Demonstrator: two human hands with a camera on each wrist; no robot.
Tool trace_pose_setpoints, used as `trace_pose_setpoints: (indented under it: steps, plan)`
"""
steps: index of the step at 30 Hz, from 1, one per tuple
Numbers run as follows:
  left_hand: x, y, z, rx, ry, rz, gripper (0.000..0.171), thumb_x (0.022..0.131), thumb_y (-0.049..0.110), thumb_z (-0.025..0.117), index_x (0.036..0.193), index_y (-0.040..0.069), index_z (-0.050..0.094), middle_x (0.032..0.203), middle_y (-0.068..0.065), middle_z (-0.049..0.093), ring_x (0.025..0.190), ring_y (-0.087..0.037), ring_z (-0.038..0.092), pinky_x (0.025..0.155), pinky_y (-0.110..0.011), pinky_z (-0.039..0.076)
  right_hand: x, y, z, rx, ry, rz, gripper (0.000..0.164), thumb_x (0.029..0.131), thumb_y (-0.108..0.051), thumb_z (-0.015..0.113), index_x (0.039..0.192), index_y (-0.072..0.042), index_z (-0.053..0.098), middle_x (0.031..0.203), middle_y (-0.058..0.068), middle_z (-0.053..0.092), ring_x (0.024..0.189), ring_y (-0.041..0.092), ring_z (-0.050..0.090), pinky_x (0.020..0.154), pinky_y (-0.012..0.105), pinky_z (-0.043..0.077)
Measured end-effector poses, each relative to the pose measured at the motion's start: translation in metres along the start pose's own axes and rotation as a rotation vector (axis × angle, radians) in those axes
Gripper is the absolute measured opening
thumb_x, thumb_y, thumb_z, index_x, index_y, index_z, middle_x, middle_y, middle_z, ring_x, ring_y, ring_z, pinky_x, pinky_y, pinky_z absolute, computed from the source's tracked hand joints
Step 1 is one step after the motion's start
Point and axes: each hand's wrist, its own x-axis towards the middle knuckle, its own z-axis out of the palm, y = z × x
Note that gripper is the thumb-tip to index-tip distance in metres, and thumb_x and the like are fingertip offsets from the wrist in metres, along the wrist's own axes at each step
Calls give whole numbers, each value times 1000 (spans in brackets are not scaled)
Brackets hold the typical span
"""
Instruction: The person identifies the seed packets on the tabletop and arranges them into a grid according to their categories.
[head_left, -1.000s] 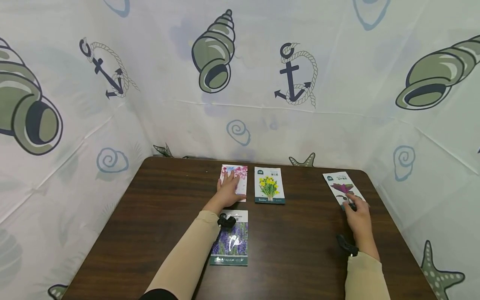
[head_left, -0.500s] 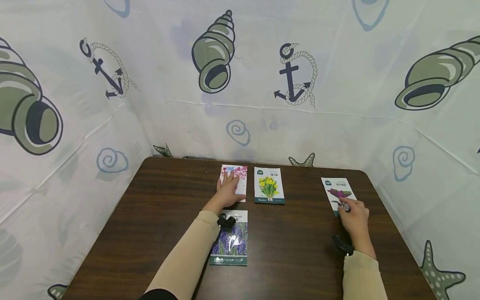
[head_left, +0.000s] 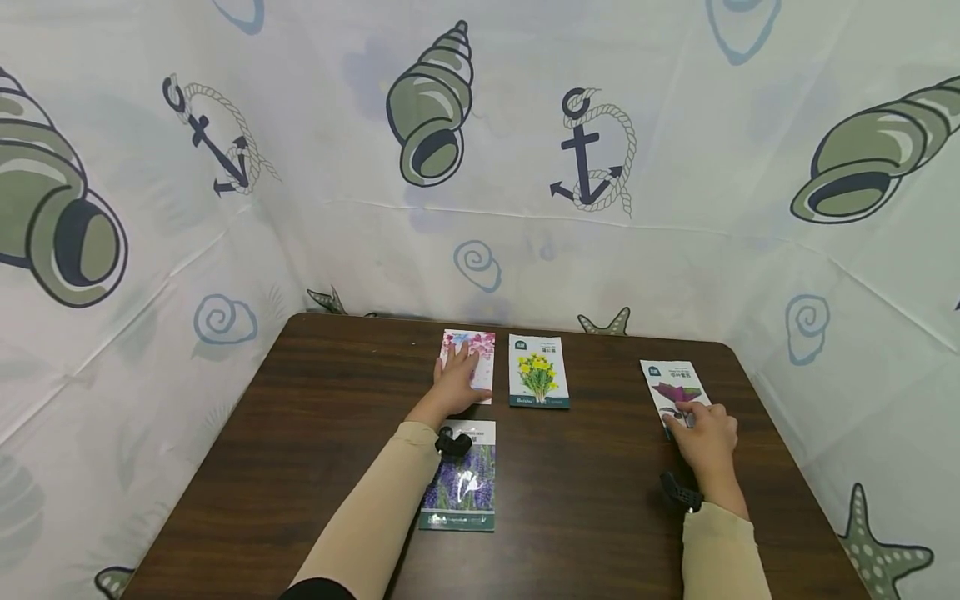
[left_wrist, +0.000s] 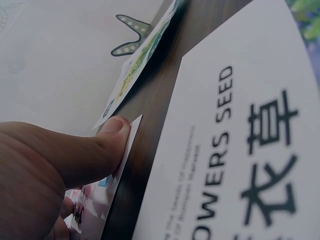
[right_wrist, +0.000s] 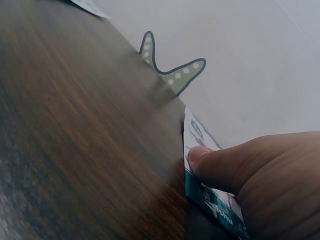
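My left hand (head_left: pixel 452 387) lies with spread fingers on a pink-blossom seed packet (head_left: pixel 486 358) at the back of the table. The left wrist view shows its thumb (left_wrist: pixel 112 132) flat near the packet's edge. My right hand (head_left: pixel 708 437) pinches the lower part of a seed packet with a purple plant (head_left: pixel 666 375), at the table's right. In the right wrist view the thumb (right_wrist: pixel 200 157) is on that packet's face; the other fingers are hidden there. A yellow-flower seed packet (head_left: pixel 538 379) lies just right of the pink one. Nearer the front is a lavender seed packet (head_left: pixel 468 483), partly under the left wrist.
The dark wooden table (head_left: pixel 592 500) has rounded back corners. A white cloth backdrop (head_left: pixel 675 150) printed with shells, anchors and starfish surrounds it at the back and sides. Bare tabletop separates the yellow-flower packet from the purple-plant one.
My right hand has slid the purple-plant packet slightly toward the front and left, and the packet has turned a little straighter. The left hand and the other packets stay where they were.
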Motion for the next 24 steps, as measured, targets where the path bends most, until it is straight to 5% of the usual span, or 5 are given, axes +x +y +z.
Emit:
trace_pose_setpoints:
  steps: [5, 9, 16, 21, 24]
  plan:
    - [2, 0, 0, 0, 6, 2, 97, 99, 39, 82, 174, 9, 29, 184, -18, 6, 172, -41, -7, 135, -67, -7, 0, -1, 1, 54, -5, -54, 45, 99, -19, 78, 128, 15, 68, 133, 39, 47, 127, 57, 45, 112, 68, 37]
    - [1, 0, 1, -2, 3, -1, 97, 99, 38, 82, 174, 8, 28, 184, -18, 5, 172, -41, -8, 135, -66, -9, 0, -1, 0, 22, -75, -47, 53, 101, -28, 78, 134, 11, 63, 151, 42, 41, 137, 62, 41, 118, 73, 33]
    - [0, 1, 1, -20, 0, -2, 95, 100, 33, 82, 173, 7, 27, 184, -20, 5, 171, -42, -9, 135, -66, -9, -1, -9, 1, -90, -145, -49, 79, 99, -48, 78, 157, 1, 53, 146, 37, 45, 120, 53, 41, 97, 65, 38]
    - [-1, 1, 0, -4, 7, 4, 97, 99, 37, 83, 173, 8, 29, 184, -19, 7, 171, -42, -7, 135, -67, -7, -2, -17, 3, -91, -137, -89, 69, 100, -44, 78, 149, 3, 63, 130, 34, 50, 115, 51, 42, 92, 62, 37]
    - [-1, 1, 1, -2, 3, 5, 96, 99, 38, 82, 173, 9, 29, 184, -19, 7, 172, -41, -7, 135, -67, -6, -3, -19, 4, -64, -158, -116, 58, 103, -31, 76, 146, 6, 64, 140, 38, 50, 136, 61, 39, 112, 70, 35]
